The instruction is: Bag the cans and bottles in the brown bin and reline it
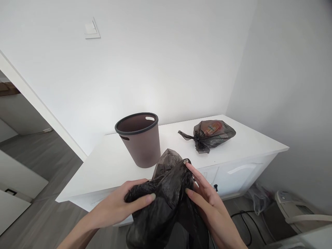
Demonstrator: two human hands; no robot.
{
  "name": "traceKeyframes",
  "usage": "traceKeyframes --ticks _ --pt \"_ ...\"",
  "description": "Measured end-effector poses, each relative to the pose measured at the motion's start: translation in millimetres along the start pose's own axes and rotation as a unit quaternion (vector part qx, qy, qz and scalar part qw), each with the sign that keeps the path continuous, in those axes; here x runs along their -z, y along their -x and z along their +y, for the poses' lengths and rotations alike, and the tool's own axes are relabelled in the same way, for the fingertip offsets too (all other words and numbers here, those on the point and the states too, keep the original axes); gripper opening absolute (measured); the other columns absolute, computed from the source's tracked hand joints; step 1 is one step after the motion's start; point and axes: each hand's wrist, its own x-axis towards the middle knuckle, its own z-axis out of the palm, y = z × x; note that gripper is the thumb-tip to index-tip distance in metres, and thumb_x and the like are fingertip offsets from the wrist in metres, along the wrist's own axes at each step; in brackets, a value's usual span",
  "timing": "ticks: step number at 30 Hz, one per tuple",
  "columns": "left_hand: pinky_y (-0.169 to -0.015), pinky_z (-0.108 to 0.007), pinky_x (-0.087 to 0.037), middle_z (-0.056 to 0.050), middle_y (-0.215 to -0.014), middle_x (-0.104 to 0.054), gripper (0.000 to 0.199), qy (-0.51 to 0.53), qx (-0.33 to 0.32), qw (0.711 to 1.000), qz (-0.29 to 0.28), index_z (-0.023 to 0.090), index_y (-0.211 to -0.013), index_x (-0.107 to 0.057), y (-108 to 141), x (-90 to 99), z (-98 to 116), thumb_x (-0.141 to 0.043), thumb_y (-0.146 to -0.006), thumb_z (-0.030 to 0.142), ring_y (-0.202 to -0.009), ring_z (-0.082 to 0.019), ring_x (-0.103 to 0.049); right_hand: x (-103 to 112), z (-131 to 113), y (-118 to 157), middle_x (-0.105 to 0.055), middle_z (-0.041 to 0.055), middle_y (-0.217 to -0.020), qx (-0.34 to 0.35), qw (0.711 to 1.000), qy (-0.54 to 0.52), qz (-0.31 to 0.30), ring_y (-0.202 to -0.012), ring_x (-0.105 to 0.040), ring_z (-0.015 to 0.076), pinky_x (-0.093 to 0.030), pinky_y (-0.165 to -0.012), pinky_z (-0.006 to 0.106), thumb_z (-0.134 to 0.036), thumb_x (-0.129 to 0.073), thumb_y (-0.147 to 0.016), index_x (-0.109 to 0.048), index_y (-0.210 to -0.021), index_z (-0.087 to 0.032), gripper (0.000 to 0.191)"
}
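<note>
Black bin bag (160, 204) hangs loose and crumpled between my hands, in front of the white cabinet's front edge. My left hand (129, 202) has it pinched, thumb laid over the film and fingers tucked behind, mostly hidden. My right hand (207, 200) grips the bunched edge, index tip high, thumb lower, the two apart with plastic gathered about them. I take the step in hand to be working the folds of the bag loose; whether I have found its mouth, I cannot tell. As I judge it, the next move calls for a light pull, both hands drawing apart evenly, since film this thin could tear or slip.

Just beyond stands the brown waste bin (146, 148), upright on the cabinet top (249, 138), its bare inner wall showing; it would limit my reach to the left. Farther right lies a knotted black bag (223, 133), an orange packet (212, 127) showing through. On the floor to the right, a black cable (247, 228) loops near a clear plastic bag (258, 197); I should mind my feet there.
</note>
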Motion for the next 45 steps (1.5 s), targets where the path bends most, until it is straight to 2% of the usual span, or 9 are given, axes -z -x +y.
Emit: traceKeyframes --ticks 13,20,27,31,33,34,37,40,45 --pt "-0.113 -0.046 -0.052 -0.01 -0.141 -0.069 0.065 0.211 0.019 0.947 0.241 0.025 -0.137 -0.068 11 52.4 -36 -0.068 -0.087 0.067 -0.131 -0.033 -0.064 -11 -7 -19 -0.069 0.0086 -0.133 0.15 0.966 0.164 0.129 -0.125 -0.064 0.0253 -0.055 -0.101 0.031 -0.053 -0.083 -0.079 -0.07 -0.117 -0.025 0.049" --pt "-0.105 -0.046 -0.059 -0.008 -0.124 -0.077 0.06 0.257 0.055 0.918 0.298 0.022 -0.124 -0.072 27 87.7 -48 -0.072 -0.084 0.067 -0.116 -0.031 -0.072 -27 -7 -17 -0.072 0.0065 -0.115 0.161 0.962 0.211 0.058 -0.107 -0.069 0.0215 -0.059 -0.09 0.029 -0.049 -0.081 -0.081 -0.063 -0.131 -0.027 0.057" --pt "-0.106 -0.053 -0.054 -0.015 -0.133 -0.069 0.064 0.079 0.025 0.927 0.365 0.015 -0.128 -0.065 13 132.5 -50 -0.069 -0.087 0.064 -0.124 -0.037 -0.064 -57 -9 -15 -0.066 0.0025 -0.085 0.167 0.932 0.321 -0.025 -0.079 -0.06 0.0166 -0.051 -0.071 0.024 -0.058 -0.062 -0.095 -0.068 -0.09 -0.021 0.038" --pt "-0.113 -0.055 -0.047 -0.014 -0.139 -0.058 0.049 -0.084 -0.195 0.801 0.559 0.02 -0.134 -0.057 36 116.4 -27 -0.068 -0.091 0.041 -0.132 -0.033 -0.056 -81 -10 -15 -0.058 0.0003 -0.076 0.214 0.908 0.361 -0.014 -0.073 -0.052 0.0153 -0.042 -0.064 0.024 -0.055 -0.056 -0.099 -0.062 -0.08 -0.021 0.039" --pt "-0.1 -0.047 -0.057 -0.005 -0.115 -0.066 0.025 -0.087 -0.344 0.773 0.526 0.03 -0.121 -0.061 58 92.7 -11 -0.061 -0.096 0.03 -0.112 -0.025 -0.066 -94 -14 -16 -0.057 0.0001 -0.075 0.252 0.889 0.381 -0.013 -0.074 -0.051 0.0155 -0.04 -0.063 0.024 -0.05 -0.056 -0.099 -0.06 -0.076 -0.021 0.037" --pt "-0.092 -0.043 -0.061 -0.003 -0.107 -0.068 0.02 -0.109 -0.406 0.792 0.442 0.035 -0.115 -0.062 67 79.2 -4 -0.055 -0.098 0.027 -0.106 -0.023 -0.067 -100 -17 -16 -0.057 0.0 -0.074 0.269 0.879 0.393 -0.015 -0.073 -0.051 0.0155 -0.039 -0.063 0.024 -0.047 -0.057 -0.099 -0.059 -0.074 -0.021 0.036" --pt "-0.093 -0.043 -0.062 -0.008 -0.128 -0.064 0.055 -0.203 -0.453 0.833 0.244 0.035 -0.138 -0.05 81 43.5 9 -0.072 -0.088 0.042 -0.116 -0.028 -0.065 -116 -28 -15 -0.058 -0.0003 -0.071 0.286 0.859 0.424 -0.032 -0.07 -0.049 0.0153 -0.038 -0.063 0.025 -0.042 -0.057 -0.098 -0.06 -0.073 -0.021 0.033" --pt "-0.098 -0.04 -0.06 -0.012 -0.143 -0.056 0.072 -0.232 -0.399 0.855 0.238 0.031 -0.152 -0.035 73 31.7 10 -0.071 -0.089 0.032 -0.124 -0.028 -0.063 -121 -42 -13 -0.059 0.0001 -0.072 0.275 0.863 0.419 -0.057 -0.069 -0.048 0.0154 -0.037 -0.062 0.025 -0.042 -0.054 -0.099 -0.063 -0.077 -0.021 0.032" --pt "-0.092 -0.034 -0.058 -0.006 -0.132 -0.062 0.031 -0.247 -0.334 0.875 0.25 0.03 -0.128 -0.058 44 66.7 7 -0.047 -0.1 0.021 -0.117 -0.022 -0.065 -110 -54 -18 -0.042 -0.0037 -0.065 0.209 0.905 0.359 -0.087 -0.063 -0.034 0.0128 -0.029 -0.054 0.024 -0.049 -0.054 -0.097 -0.052 -0.07 -0.021 0.039"
